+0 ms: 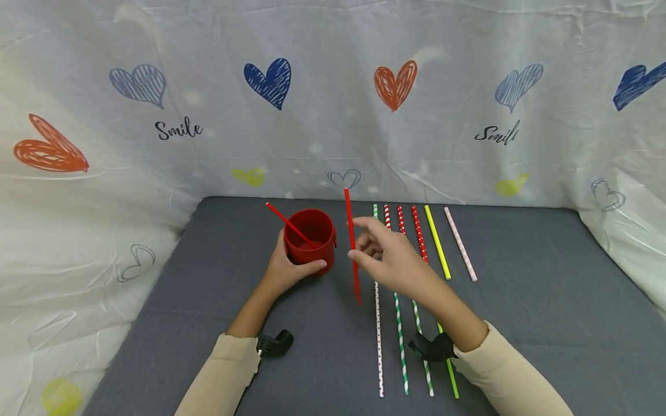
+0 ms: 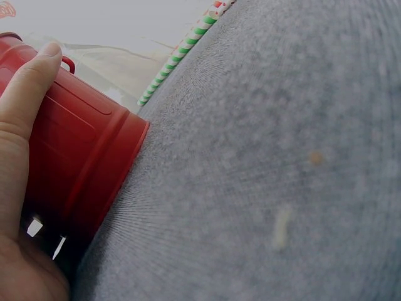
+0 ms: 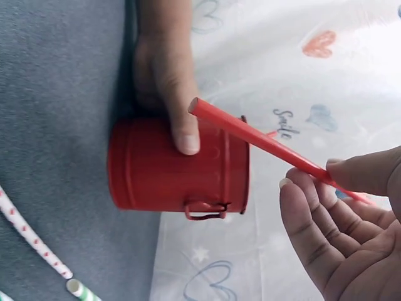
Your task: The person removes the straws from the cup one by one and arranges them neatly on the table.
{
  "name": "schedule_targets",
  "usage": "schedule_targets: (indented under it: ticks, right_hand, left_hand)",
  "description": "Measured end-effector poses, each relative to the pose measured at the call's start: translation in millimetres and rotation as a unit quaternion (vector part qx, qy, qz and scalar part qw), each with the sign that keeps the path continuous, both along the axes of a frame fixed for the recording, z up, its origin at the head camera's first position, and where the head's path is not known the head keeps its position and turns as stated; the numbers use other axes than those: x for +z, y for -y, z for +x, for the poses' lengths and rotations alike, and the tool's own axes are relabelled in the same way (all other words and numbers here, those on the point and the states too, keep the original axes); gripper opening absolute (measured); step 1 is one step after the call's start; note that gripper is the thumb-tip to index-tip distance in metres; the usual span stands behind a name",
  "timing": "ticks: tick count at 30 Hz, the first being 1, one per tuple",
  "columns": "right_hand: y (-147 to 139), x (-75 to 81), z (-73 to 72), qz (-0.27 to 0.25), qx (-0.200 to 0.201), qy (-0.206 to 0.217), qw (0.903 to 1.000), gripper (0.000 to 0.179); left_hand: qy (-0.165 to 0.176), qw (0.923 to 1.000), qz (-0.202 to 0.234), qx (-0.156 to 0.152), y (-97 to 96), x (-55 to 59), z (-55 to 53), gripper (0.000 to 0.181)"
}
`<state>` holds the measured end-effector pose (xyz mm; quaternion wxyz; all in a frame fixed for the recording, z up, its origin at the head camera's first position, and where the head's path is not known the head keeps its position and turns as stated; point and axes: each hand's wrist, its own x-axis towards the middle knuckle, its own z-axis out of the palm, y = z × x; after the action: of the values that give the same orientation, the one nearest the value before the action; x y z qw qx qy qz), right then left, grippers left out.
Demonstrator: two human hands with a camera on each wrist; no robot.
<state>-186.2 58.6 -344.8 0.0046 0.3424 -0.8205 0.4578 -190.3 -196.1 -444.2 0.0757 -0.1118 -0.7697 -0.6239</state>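
Note:
A red metal bucket [image 1: 326, 259] with a small side handle stands upright on the grey cloth. My left hand [image 1: 287, 270] grips it from the left, thumb across the front of its wall. One red paper straw [image 1: 281, 215] leans inside with its end over the rim. Just right of the bucket, my right hand [image 1: 382, 251] pinches a second red straw [image 1: 351, 222] between thumb and fingers, holding it nearly upright. In the right wrist view this straw [image 3: 250, 133] slants in front of the bucket [image 3: 156, 179], its open end toward the camera.
Right of the bucket, straws lie in two rows. The far row includes a yellow straw [image 1: 438, 242] and a pale pink one [image 1: 461, 244]; the near row has a dotted white straw [image 1: 378, 341] and green-striped ones [image 1: 401, 346]. A white curtain [image 1: 333, 115] with hearts hangs behind.

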Motion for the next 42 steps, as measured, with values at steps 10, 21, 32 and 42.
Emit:
schedule_targets:
  ticks: [10,21,32,42]
  right_hand:
    - [-12.3,-10.6,6.5,0.023,0.005,0.028,0.9994,0.064]
    - [-40.0,-33.2,11.4,0.078,-0.010,0.048,0.9957,0.062]
    - [-63.2,-49.5,17.1,0.121,0.005,0.041,0.9918,0.024]
    - [-84.2,-60.8,27.3,0.125,-0.013,0.060,0.9903,0.019]
  left_hand:
    - [0.008,0.9999,-0.005,0.010,-0.2,2.9,1.1,0.095]
    - [0.006,1.0000,-0.003,0.004,1.1,0.8,-0.7,0.095]
    - [0.006,1.0000,0.000,0.005,0.4,0.0,-0.6,0.094]
    - [0.007,1.0000,0.000,0.006,0.9,-0.1,-0.7,0.095]
